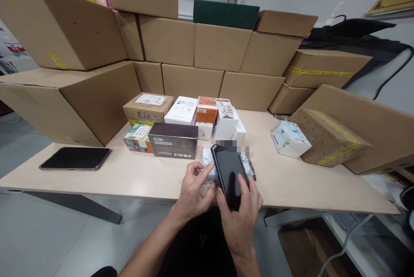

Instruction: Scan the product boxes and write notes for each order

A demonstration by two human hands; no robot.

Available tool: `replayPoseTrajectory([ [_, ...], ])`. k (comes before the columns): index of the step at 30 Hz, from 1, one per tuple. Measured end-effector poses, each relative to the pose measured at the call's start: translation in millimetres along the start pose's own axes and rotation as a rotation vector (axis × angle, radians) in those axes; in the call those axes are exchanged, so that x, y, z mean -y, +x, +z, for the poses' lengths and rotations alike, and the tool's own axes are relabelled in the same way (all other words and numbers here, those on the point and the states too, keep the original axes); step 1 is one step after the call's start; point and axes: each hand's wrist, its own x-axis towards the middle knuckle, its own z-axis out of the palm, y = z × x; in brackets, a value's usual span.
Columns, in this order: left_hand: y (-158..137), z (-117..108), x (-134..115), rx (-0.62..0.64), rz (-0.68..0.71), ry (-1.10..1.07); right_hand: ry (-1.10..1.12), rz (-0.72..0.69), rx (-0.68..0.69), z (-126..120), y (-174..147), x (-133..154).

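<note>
A black smartphone [230, 175] with a dark screen is tilted over a white, blue-patterned tissue pack [209, 174]. My right hand [241, 212] is closed around the phone's lower part, thumb along its left edge and fingers over the screen and right side. At the pack's near left corner, my left hand [196, 190] has curled fingers, with the index finger reaching the phone's left edge and the thumb low at the front. The phone covers the middle of the pack. A dark object [253, 169] sticks out at the pack's right, mostly hidden.
Another phone [76, 158] lies at the table's left. Behind my hands stand a dark brown box [174, 140], a colourful box [138, 138], a labelled carton [148, 108], and white and orange boxes [207, 108]. A tissue pack [290, 138] sits right. Stacked cardboard boxes [194, 80] wall the back.
</note>
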Motion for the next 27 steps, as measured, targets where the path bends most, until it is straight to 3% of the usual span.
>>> replayPoseTrajectory([
  [27, 3.6, -1.1, 1.7, 0.012, -0.034, -0.081, 0.037, -0.008, 0.026, -0.2, 2.3, -2.7],
])
